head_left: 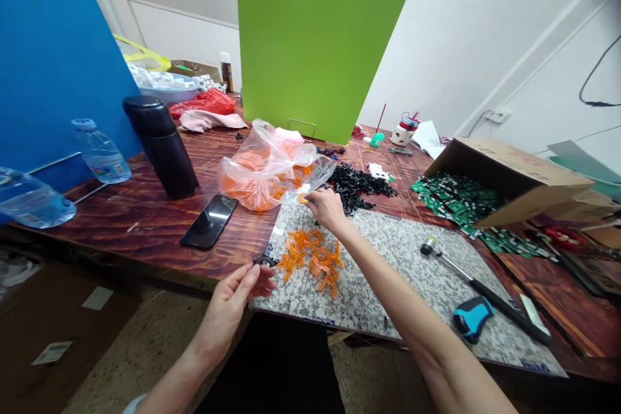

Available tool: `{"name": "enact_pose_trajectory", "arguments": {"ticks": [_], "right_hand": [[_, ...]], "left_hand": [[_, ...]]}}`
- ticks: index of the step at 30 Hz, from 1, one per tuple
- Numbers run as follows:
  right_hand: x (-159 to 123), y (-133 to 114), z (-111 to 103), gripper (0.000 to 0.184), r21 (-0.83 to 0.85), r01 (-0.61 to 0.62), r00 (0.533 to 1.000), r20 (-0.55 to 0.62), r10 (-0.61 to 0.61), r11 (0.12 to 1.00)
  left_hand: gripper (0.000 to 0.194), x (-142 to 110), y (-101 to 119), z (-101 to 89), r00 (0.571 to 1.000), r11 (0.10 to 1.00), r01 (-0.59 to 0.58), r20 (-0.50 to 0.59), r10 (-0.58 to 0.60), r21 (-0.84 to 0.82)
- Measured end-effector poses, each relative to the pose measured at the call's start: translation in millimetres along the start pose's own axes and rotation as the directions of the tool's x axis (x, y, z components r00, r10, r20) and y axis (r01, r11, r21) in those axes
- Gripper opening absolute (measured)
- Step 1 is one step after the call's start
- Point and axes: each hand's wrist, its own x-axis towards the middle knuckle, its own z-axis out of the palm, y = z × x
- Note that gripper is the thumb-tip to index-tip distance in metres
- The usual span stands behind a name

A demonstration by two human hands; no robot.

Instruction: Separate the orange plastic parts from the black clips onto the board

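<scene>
My left hand (239,288) pinches a small black plastic part (266,261) at the near edge of a speckled granite slab (402,252). My right hand (327,208) reaches across the slab to the mouth of a clear plastic bag (264,165) full of orange plastic pieces; its fingers are closed on an orange piece (303,198) there. A loose heap of orange pieces (315,259) lies on the slab between my hands. A pile of small black parts (356,184) sits just beyond my right hand.
A phone (209,220), black flask (162,145) and water bottles (99,150) stand at left. A hammer (478,288) lies on the slab's right part. A tipped cardboard box (509,174) spills green pieces (456,200). Green (315,39) and blue (48,52) boards stand behind.
</scene>
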Motion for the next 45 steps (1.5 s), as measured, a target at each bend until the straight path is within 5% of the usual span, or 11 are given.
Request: {"name": "enact_pose_trajectory", "arguments": {"ticks": [6, 14, 17, 21, 25, 28, 37, 45], "right_hand": [[42, 3, 18, 0.025, -0.118, 0.063, 0.998, -0.002, -0.064, 0.991], [43, 2, 13, 0.017, -0.067, 0.138, 0.990, 0.026, -0.137, 0.988], [16, -5, -2, 0.017, 0.033, 0.123, 0.992, -0.040, -0.122, 0.992], [-61, -23, -25, 0.022, 0.200, 0.144, 0.986, -0.113, -0.123, 0.969], [-142, -47, -31, 0.012, 0.558, 0.211, 0.966, -0.245, -0.084, 0.803], [-176, -62, -26, 0.013, 0.626, 0.196, 0.964, -0.264, -0.032, 0.755], [-195, -76, -11, 0.017, 0.609, 0.152, 0.916, -0.383, 0.121, 0.779], [-197, -83, -10, 0.019, 0.593, 0.156, 0.891, -0.430, 0.147, 0.790]], "left_hand": [[0.032, -23, -7, 2.8, 0.997, 0.996, 0.083, 0.003, -0.083, -0.026], [0.031, -27, -7, 3.1, 0.995, 0.993, 0.100, 0.037, -0.097, -0.071], [0.031, -24, -8, 2.3, 0.993, 0.992, 0.098, 0.071, -0.092, -0.085], [0.033, -21, -11, 5.5, 0.992, 0.992, 0.096, 0.092, -0.088, -0.085], [0.032, -21, -16, 15.7, 0.985, 0.994, 0.096, 0.148, -0.087, -0.056], [0.027, -22, -23, 23.5, 0.980, 0.998, 0.065, 0.189, -0.061, -0.017], [0.034, -34, -39, 28.9, 0.985, 0.979, -0.052, 0.169, 0.018, 0.196], [0.019, -42, -32, 35.1, 0.969, 0.921, -0.182, 0.221, 0.109, 0.344]]}}
